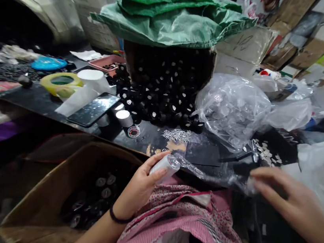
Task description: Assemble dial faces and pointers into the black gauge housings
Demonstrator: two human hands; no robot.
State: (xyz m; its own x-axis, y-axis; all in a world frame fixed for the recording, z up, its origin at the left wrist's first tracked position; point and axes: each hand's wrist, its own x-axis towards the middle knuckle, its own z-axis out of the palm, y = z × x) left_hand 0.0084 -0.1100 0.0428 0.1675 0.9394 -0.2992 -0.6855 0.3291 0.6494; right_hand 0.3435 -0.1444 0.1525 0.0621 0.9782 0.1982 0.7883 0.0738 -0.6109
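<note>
My left hand (pixel 145 179), a dark band at its wrist, is closed round a white cylinder in clear wrapping (pixel 165 166). A twisted clear plastic strip (pixel 203 174) stretches from the cylinder's top end towards my right hand (pixel 286 193). The fingers of that hand are slightly blurred and pinch the strip's far end. On the table just beyond lie a pile of small silvery pins (pixel 177 134) and a round piece with a red and black ring (pixel 133 131). Two white cylinders, the nearer one (pixel 124 118) in plainer sight, stand to their left.
Black parts (pixel 165 94) spill from a box under green sheeting (pixel 169 23). A clear bag (pixel 235 107) sits right of them; a phone (pixel 93 108) and yellow tape roll (pixel 61 82) lie left. Below the table's edge, a cardboard box (pixel 39 193) holds round black pieces.
</note>
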